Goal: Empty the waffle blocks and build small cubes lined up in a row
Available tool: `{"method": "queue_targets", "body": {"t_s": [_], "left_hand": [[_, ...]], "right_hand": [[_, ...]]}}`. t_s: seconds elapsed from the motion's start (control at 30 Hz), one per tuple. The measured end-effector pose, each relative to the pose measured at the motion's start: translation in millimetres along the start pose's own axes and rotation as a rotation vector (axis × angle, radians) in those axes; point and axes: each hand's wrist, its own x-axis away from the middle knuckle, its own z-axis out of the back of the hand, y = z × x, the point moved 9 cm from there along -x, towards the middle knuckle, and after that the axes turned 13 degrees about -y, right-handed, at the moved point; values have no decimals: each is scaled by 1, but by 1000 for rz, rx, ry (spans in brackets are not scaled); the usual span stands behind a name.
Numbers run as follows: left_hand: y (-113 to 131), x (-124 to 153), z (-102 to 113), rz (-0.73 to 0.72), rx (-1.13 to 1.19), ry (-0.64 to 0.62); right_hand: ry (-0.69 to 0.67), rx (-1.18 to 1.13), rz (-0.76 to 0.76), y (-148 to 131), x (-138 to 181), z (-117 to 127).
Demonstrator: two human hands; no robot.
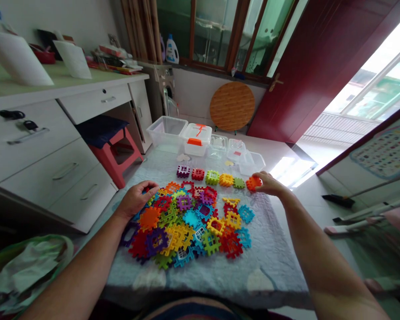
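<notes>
My right hand [268, 184] grips an orange interlocking plastic tile [253, 183], possibly several stacked together, at the right end of a row. Leftward in that row come green tiles [239, 182], yellow tiles [226, 180], lime tiles [212, 177], red tiles [198, 174] and purple tiles [183, 171]. My left hand [137, 198] rests at the left edge of a mixed heap of notched tiles [183, 218], with a gap between thumb and fingers; its underside is hidden. An orange tile [150, 218] and a dark purple tile [157, 240] lie on the heap's near left part.
Beyond the row stand a clear tub [166, 133], a lidded box with an orange latch [197, 140] and small clear containers [218, 146]. Everything rests on a cloth-covered table [263, 253]. A red stool [115, 153] and white drawers [60, 171] are at left.
</notes>
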Motion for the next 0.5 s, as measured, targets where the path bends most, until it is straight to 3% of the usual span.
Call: {"method": "queue_targets", "body": {"t_s": [0.3,0.5], "left_hand": [[-3,0,-2,7,20,-15],[-5,-1,-3,19,33,-25]], "right_hand": [[-53,-2,-3,2,-8,-13],[49,-73,-18,10,-3,-14]]}}
